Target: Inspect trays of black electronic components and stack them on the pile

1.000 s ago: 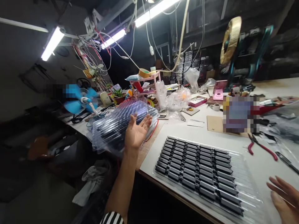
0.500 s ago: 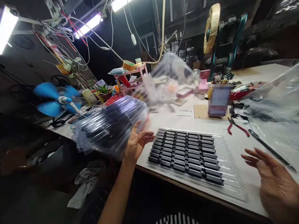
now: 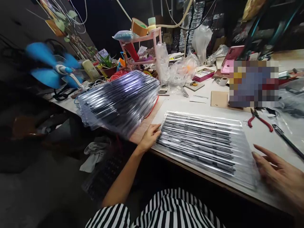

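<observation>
Tray of clear, ridged, rectangular plastic (image 3: 245, 160) lies flat over rows of slim black parts (image 3: 197, 139), a hand at either end

Left hand (image 3: 149, 138) is at the tray's left edge, its fingers drawn together narrowly and touching the rim; whether the thumb pinches the edge or only steadies it cannot be told. Right hand (image 3: 280, 171) is at the opposite end, fingers loosely bent and well parted from the thumb, nothing visible inside them; its tips are at or just beside the right edge, too blurred to say if they touch.

As far as shows, the black parts are set in rows and have clear plastic over them, so laying out and covering look done for this tray. What is left seems small, by judgement: whether the clear layers sit flush along every edge cannot be made out.

The tray lies near the front edge of the white-topped workbench (image 3: 180, 103), slightly askew to it. Its ridges run lengthwise and throw long white glints, blurring the black parts beneath into dark stripes. These stripes stop short of the right end, where only cloudy, see-through plastic shows. The rim looks thin and pale.

Left of it, apart, a glossy fanned stack of clear ridged trays with dark contents (image 3: 118, 98) rests on the bench. To the right, beyond the tray, lie red-handled pliers (image 3: 260, 120).
</observation>
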